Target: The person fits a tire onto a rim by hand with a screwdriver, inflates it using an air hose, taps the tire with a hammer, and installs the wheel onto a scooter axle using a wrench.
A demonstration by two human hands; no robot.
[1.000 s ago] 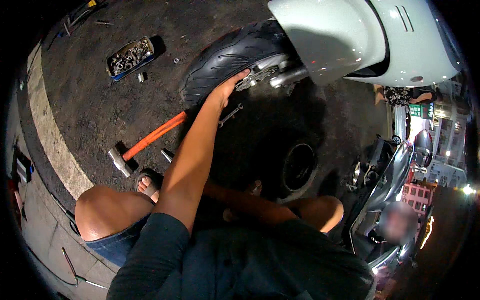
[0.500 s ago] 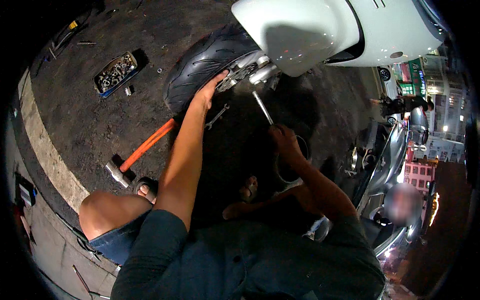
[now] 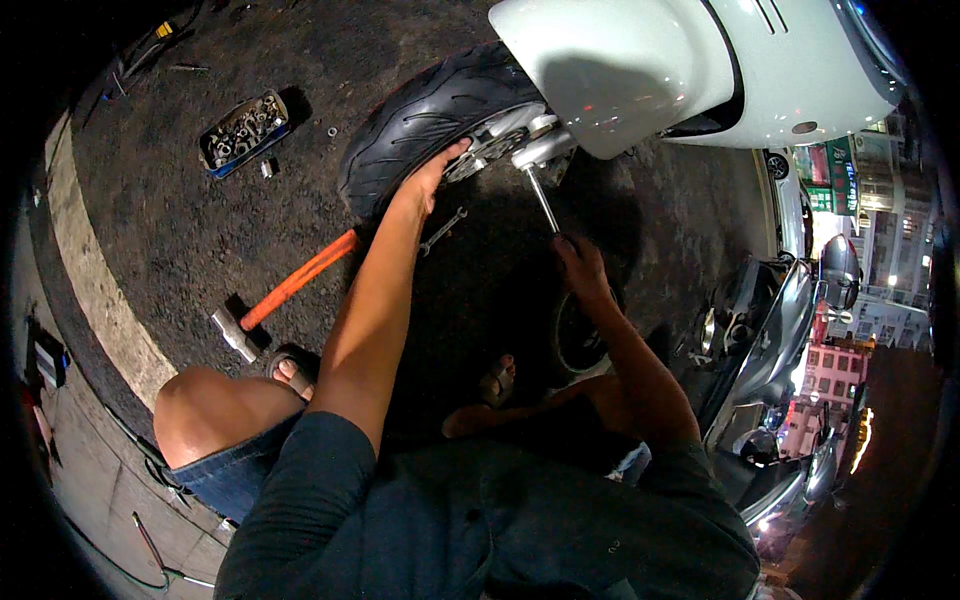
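A scooter wheel with a black tyre [image 3: 430,115] sits under a white body panel [image 3: 610,70]. My left hand [image 3: 428,180] grips this wheel at the rim, beside the brake disc [image 3: 490,152]. In my right hand [image 3: 582,268] is a socket wrench [image 3: 541,198] with a long chrome shaft. Its far end meets the metal part [image 3: 545,148] beside the wheel hub; the grip is hidden in my fingers. An open-end wrench [image 3: 443,232] lies on the ground near my left forearm.
An orange-handled hammer [image 3: 300,282] lies left of my left arm. Farther off, a tray [image 3: 225,168] of nuts and sockets stands near a loose socket [image 3: 268,168]. Another tyre [image 3: 575,335] is below my right hand. Parked scooters [image 3: 780,340] line the right.
The socket wrench has moved up, and its end has gone from open space to the metal part by the hub. My left hand stays on the wheel.
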